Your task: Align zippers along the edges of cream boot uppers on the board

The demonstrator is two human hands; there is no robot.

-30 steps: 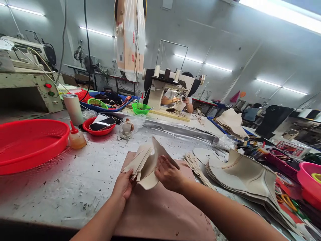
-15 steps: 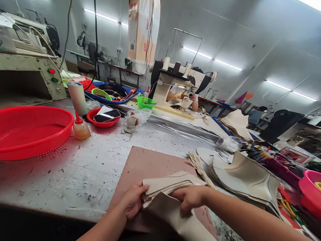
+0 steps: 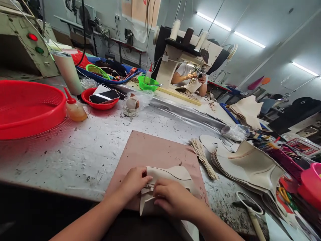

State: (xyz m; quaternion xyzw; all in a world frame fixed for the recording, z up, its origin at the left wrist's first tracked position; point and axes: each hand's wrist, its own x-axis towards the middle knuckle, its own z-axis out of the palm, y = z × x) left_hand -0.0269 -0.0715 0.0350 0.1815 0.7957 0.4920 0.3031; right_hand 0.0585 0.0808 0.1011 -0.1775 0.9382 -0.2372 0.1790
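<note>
A cream sheet piece (image 3: 170, 174) with a dark curved line along it lies over the front part of the pinkish-brown board (image 3: 155, 147). My left hand (image 3: 134, 182) grips its left end, thumb on top. Close beside it, my right hand (image 3: 173, 197) has its fingers bent round a folded edge of the same cream material. Part of the material hangs toward my lap below the right hand. The right fingertips are partly hidden by the folds.
A stack of cream pieces (image 3: 248, 164) and a bundle of strips (image 3: 204, 159) lie right of the board, near a hammer-like tool (image 3: 254, 217). Left are a red basket (image 3: 30, 110), a glue bottle (image 3: 75, 108) and a red bowl (image 3: 102, 104). Behind, a person works at a sewing machine (image 3: 170, 60).
The view has tilted down. My right hand has moved left, closer to my left hand, and the cream piece now lies flatter on the board.
</note>
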